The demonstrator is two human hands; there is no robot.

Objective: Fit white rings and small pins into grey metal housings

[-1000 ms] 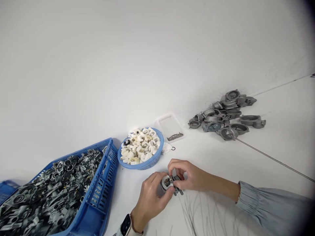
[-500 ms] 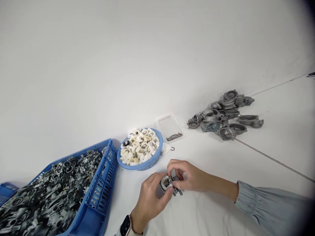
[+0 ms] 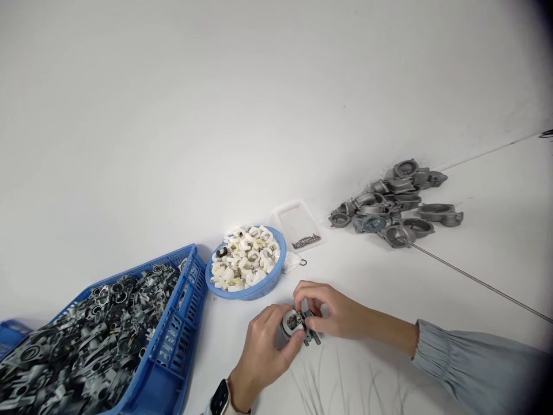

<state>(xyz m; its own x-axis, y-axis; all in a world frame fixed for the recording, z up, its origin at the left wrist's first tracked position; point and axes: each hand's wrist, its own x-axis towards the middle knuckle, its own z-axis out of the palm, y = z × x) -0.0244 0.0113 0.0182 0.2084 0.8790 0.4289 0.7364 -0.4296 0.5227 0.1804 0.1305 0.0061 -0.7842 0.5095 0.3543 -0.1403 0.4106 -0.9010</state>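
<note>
Both my hands hold one small grey metal part (image 3: 297, 324) low on the white table (image 3: 432, 276). My left hand (image 3: 264, 351) grips it from the left with thumb and fingers closed round its body; a watch sits on that wrist. My right hand (image 3: 330, 311) pinches the part's top and right side with curled fingers. What the right fingertips press on is too small to make out. A round blue basket (image 3: 276, 274) of white plastic pieces lies just beyond my hands.
A large blue crate (image 3: 173, 340) full of grey metal castings fills the lower left. A clear tray (image 3: 290, 214) with small metal pins sits behind the basket. A heap of grey metal covers (image 3: 395, 204) lies at the right, with a thin rod (image 3: 475, 280) running toward the right edge.
Almost nothing has moved. Both hands stay closed on the metal part, with only slight finger shifts.
</note>
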